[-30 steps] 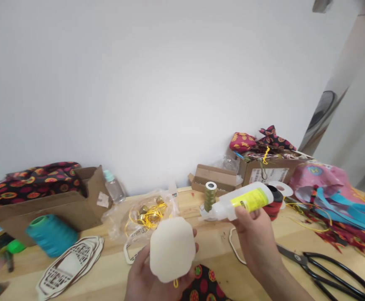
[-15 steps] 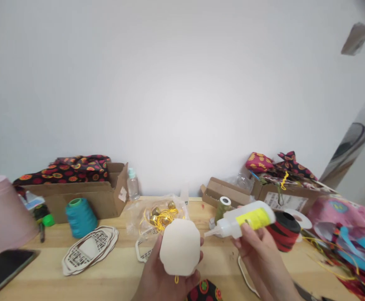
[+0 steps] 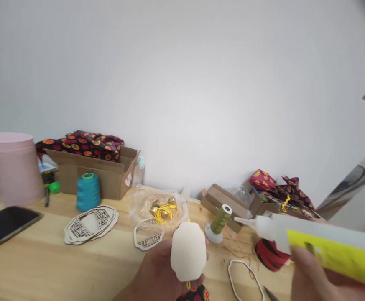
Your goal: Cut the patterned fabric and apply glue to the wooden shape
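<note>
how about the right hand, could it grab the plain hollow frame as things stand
Probably not: the right hand is holding the yellow-labelled bottle. The plain hollow frame lies close by with nothing bulky on it, though, so the way itself looks free.

Yellow-labelled bottle in right grip

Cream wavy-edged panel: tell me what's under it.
The left hand supports the panel from beneath; a yellow cord loop and black patterned fabric show past its lower edge. Its underside is hidden.
</note>
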The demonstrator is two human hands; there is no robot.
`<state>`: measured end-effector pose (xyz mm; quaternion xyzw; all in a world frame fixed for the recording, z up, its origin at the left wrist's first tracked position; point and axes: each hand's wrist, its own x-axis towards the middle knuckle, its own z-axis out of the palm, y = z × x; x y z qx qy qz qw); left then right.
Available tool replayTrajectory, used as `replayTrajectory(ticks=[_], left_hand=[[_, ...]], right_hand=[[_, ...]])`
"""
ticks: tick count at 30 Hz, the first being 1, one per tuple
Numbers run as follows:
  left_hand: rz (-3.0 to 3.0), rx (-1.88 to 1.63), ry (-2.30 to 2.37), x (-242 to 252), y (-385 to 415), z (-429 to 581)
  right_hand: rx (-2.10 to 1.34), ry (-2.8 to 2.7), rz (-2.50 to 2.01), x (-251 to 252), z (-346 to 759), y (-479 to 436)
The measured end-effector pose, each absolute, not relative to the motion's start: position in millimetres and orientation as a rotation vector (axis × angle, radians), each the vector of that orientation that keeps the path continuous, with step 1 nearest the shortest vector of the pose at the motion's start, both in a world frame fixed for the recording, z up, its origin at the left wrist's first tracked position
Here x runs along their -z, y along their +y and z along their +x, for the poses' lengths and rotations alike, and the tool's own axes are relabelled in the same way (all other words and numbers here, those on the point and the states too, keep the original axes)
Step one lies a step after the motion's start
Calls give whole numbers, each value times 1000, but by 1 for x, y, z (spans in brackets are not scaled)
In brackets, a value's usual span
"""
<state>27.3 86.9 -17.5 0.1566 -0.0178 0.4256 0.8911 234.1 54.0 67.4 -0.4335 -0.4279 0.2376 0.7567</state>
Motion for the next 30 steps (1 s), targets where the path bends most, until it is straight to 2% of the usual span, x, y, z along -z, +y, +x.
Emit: replayTrajectory(ticks=[6,11,14,21,25,30], left_hand=[[305,-844,-115,19,85,27],[301,-789,-153,14,82,23],[258,-776,-194,15,85,23],[223,-798,-243,12,93,22],[197,-823,-248,12,94,22],[226,-811,-237,12,91,24]], right_hand=[[-1176,-783,-802,-86,214,84],[-1300,-755,-780,-79,205,103],[-1167,-858,-791,-81,193,109],[-360,-1236,-1276,-114,171,90],[-284,-1337,-1453,-117,169,81],[-317,-1288,-1356,-99,161,90]])
